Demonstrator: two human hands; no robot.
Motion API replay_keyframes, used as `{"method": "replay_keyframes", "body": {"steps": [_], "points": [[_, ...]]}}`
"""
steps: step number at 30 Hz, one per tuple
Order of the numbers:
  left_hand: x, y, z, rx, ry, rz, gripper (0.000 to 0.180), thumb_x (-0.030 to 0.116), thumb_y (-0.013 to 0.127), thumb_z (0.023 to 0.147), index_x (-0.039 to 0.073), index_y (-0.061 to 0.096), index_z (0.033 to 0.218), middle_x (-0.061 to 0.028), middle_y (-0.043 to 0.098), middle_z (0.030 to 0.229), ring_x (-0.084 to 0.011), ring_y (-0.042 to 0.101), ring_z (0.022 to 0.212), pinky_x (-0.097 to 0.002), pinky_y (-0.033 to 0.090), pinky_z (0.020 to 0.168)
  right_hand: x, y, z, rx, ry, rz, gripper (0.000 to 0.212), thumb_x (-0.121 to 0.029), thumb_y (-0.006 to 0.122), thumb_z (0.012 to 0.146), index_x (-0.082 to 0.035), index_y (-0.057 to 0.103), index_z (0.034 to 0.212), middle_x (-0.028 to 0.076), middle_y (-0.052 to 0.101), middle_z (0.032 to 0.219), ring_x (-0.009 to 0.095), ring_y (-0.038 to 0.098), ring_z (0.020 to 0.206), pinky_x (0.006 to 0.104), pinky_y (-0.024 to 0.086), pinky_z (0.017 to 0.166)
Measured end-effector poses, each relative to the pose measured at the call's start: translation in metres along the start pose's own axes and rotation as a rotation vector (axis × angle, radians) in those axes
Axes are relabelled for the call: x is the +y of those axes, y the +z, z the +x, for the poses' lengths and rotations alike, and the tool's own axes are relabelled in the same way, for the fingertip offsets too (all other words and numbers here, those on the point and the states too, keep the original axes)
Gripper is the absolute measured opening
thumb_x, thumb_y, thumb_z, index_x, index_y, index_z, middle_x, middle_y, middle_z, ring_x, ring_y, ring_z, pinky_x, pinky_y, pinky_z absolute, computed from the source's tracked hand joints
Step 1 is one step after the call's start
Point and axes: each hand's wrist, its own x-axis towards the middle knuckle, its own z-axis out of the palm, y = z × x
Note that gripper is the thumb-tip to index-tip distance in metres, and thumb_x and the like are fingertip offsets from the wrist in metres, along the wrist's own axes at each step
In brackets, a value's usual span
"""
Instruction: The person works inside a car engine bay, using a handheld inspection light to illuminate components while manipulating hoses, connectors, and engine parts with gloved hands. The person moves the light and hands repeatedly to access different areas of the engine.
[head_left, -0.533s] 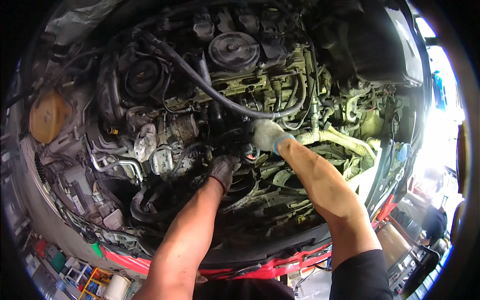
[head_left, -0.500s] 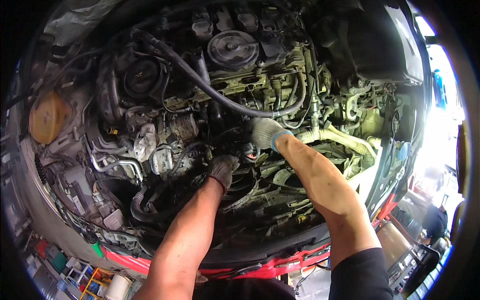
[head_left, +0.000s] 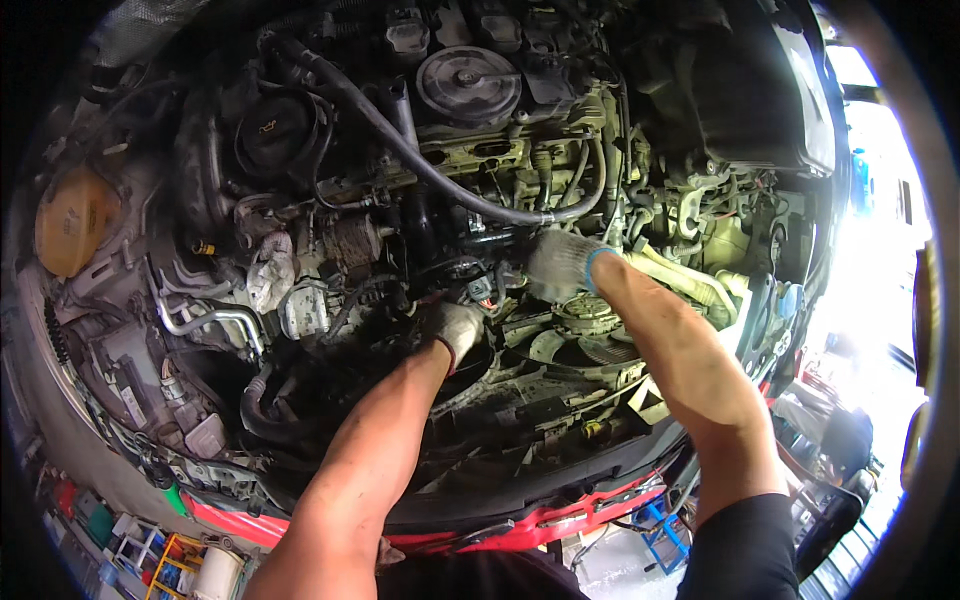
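Observation:
Both my hands wear light knitted gloves and reach into an open engine bay. My left hand (head_left: 455, 327) is closed at a dark electrical connector (head_left: 482, 291) with orange-red wires, which sticks out past the fingertips; part of the fingers is hidden. To its right, my right hand (head_left: 564, 263), with a blue glove cuff, is smeared by motion, and its fingers cannot be made out. It is just below a thick black hose (head_left: 440, 182) that curves across the engine. Under the right hand sits a round fan motor (head_left: 585, 312) in the fan shroud.
An orange-yellow reservoir (head_left: 75, 222) stands at the left, and a black oil filler cap (head_left: 275, 130) further in. At the far right is a large black box (head_left: 745, 95). Metal pipes (head_left: 225, 318) run at left. The red front edge (head_left: 560, 520) lies nearest me.
My right hand has moved right, away from the left, uncovering the connector and its wires. My left hand has shifted slightly right and up. The whole view has tilted a little.

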Motion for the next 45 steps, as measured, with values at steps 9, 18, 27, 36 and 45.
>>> {"method": "replay_keyframes", "body": {"steps": [9, 18, 27, 36, 45], "points": [[0.008, 0.013, -0.024, -0.476, 0.291, 0.097, 0.028, 0.023, 0.078, 0.094, 0.004, 0.073, 0.115, -0.0028, 0.076, 0.105, -0.0170, 0.065, 0.087, -0.0378, 0.053, 0.080, -0.077, 0.015, -0.008, 0.125, 0.179, 0.698, 0.045, -0.021, 0.047, 0.104, -0.008, 0.052, 0.147, 0.008, 0.063, 0.140, 0.022, 0.063, 0.119, 0.0353, 0.052, 0.101], [0.061, -0.040, -0.048, -0.566, 0.396, 1.287, 0.026, 0.023, 0.064, 0.086, 0.003, 0.078, 0.095, -0.0212, 0.075, 0.097, -0.0382, 0.074, 0.092, -0.0448, 0.059, 0.080, 0.002, 0.104, 0.079, 0.171, 0.150, -0.193, 0.026, -0.020, 0.057, 0.097, -0.008, 0.076, 0.111, 0.014, 0.076, 0.110, 0.033, 0.071, 0.099, 0.0397, 0.058, 0.084], [0.149, -0.124, -0.038, -0.047, 0.428, 1.302, 0.034, 0.013, 0.055, 0.097, 0.016, 0.068, 0.128, -0.0123, 0.071, 0.123, -0.0325, 0.068, 0.115, -0.0438, 0.056, 0.096, -0.029, 0.070, 0.048, 0.383, 0.262, 0.492, 0.043, -0.039, 0.047, 0.105, -0.012, 0.065, 0.133, 0.016, 0.068, 0.133, 0.035, 0.065, 0.114, 0.0414, 0.051, 0.098], [0.143, -0.111, -0.009, -0.292, 0.737, 1.737, 0.025, 0.011, 0.052, 0.096, 0.005, 0.071, 0.111, -0.0192, 0.071, 0.116, -0.0365, 0.072, 0.108, -0.0481, 0.058, 0.089, -0.045, 0.064, 0.053, 0.401, 0.399, 0.579, 0.046, -0.044, 0.049, 0.103, -0.010, 0.070, 0.127, 0.017, 0.072, 0.125, 0.040, 0.066, 0.110, 0.0433, 0.053, 0.094], [0.165, -0.107, -0.002, -0.135, 0.554, 1.573, 0.029, 0.033, 0.063, 0.094, 0.009, 0.073, 0.108, -0.0189, 0.074, 0.103, -0.0380, 0.072, 0.101, -0.0503, 0.056, 0.090, -0.029, 0.082, 0.046, 0.242, 0.592, 0.462, 0.040, -0.034, 0.058, 0.098, -0.004, 0.072, 0.121, 0.016, 0.075, 0.118, 0.033, 0.068, 0.098, 0.0419, 0.055, 0.088]]}}
